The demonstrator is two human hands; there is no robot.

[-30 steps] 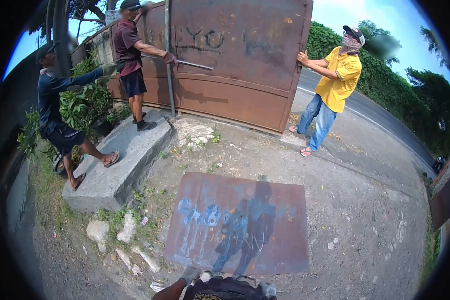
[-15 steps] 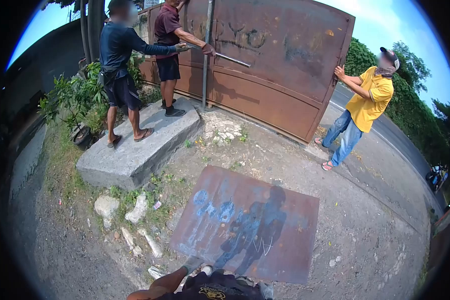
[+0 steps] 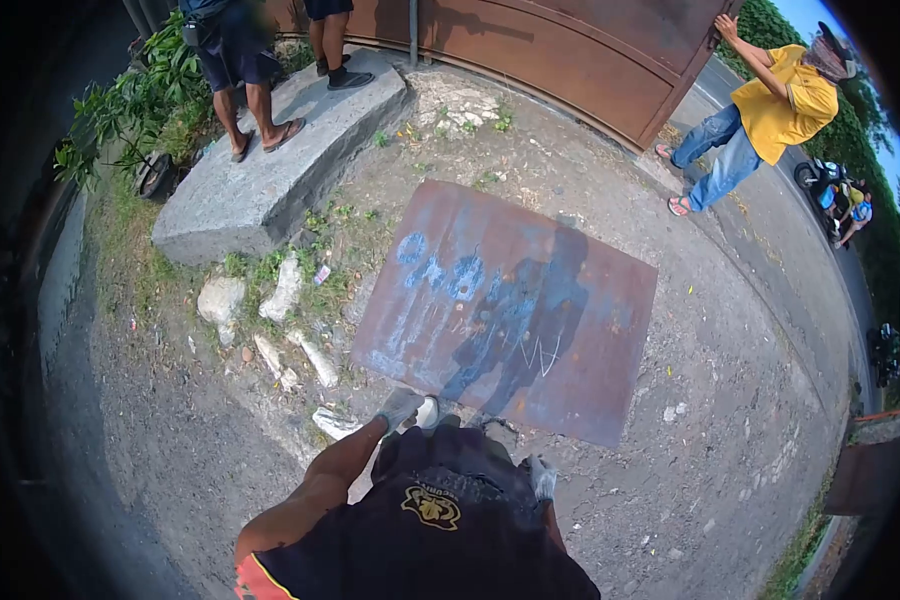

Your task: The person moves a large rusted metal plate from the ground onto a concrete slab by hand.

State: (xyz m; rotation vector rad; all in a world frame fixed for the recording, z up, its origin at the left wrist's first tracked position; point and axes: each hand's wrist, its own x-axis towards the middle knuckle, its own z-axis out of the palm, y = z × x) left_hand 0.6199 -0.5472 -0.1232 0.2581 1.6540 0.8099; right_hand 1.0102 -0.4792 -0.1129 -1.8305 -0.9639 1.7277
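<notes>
Rusted metal sheet (image 3: 505, 312) is lying flat on the ground (image 3: 730, 385), nearer me than the concrete slab (image 3: 260, 185). I am seeing my gloved left hand (image 3: 400, 408) hanging by the sheet's near edge, toward its left corner, my gloved right hand (image 3: 541, 477) hanging apart from that edge; whether either's fingers are gripping, I am failing to tell.

Rusty brown metal sheet (image 3: 590, 340) with blue paint marks, flat on dirt ground (image 3: 730, 400). Grey-gloved left hand (image 3: 400, 405) near its edge, grey-gloved right hand (image 3: 541, 478) lower right. Yellow-shirted person (image 3: 785, 105) touching big brown metal gate (image 3: 570, 50). Grey concrete slab (image 3: 215, 200) at left.
</notes>
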